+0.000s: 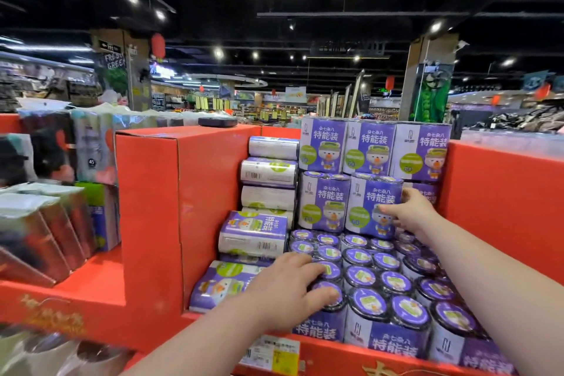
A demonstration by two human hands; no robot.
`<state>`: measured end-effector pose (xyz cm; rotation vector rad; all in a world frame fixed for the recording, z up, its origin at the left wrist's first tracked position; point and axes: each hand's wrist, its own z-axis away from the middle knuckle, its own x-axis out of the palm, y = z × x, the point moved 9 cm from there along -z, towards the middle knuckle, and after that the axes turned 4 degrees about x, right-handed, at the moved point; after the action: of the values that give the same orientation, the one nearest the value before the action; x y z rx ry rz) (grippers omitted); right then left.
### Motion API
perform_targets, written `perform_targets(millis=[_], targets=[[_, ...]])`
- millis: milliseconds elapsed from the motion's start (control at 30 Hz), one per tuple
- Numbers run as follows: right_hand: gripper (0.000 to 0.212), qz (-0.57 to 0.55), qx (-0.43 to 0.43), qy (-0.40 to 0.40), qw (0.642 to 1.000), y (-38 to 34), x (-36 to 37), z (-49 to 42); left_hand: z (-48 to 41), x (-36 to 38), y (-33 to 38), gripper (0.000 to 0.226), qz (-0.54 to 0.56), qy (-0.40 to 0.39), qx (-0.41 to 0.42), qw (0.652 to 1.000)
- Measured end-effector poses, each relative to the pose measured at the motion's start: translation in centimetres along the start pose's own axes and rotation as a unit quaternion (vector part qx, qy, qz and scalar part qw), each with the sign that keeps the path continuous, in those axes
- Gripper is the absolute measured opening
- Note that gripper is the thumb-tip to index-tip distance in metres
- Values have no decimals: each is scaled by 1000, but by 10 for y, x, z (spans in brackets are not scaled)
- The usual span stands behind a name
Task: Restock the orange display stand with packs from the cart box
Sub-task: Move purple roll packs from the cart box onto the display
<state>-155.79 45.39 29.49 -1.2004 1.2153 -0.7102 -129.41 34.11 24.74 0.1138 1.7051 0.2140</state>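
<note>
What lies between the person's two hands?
Head view: round tops of lower purple packs lie between the left hand and the right hand, which grips a standing pack.

The orange display stand [500, 192] is split by a tall cardboard divider [152, 207]. In the right bay, purple roll packs [384, 278] stand upright in tight rows, with sideways packs [268, 174] stacked against the divider. Dark packs [45, 229] lean in the left bay. A price label [271, 354] sits on the front lip, and a dark flat object [217, 121] lies on the divider's top.
</note>
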Motion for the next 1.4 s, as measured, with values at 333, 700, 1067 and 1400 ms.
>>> perform_targets(millis=[333, 700, 1067, 1400], targets=[[51, 147, -2, 64, 987, -4, -1, 13, -5, 3, -5, 59, 0, 5, -4, 1000], [53, 387, -97, 20, 917, -47, 16, 96, 16, -16, -8, 54, 8, 109, -56, 992], [36, 471, -379, -219, 766, -63, 140, 282, 144, -38, -36, 60, -128, 134, -215, 959], [41, 413, -470, -321, 711, -73, 233, 421, 346, 3, -79, 66, -144, 46, -415, 897]])
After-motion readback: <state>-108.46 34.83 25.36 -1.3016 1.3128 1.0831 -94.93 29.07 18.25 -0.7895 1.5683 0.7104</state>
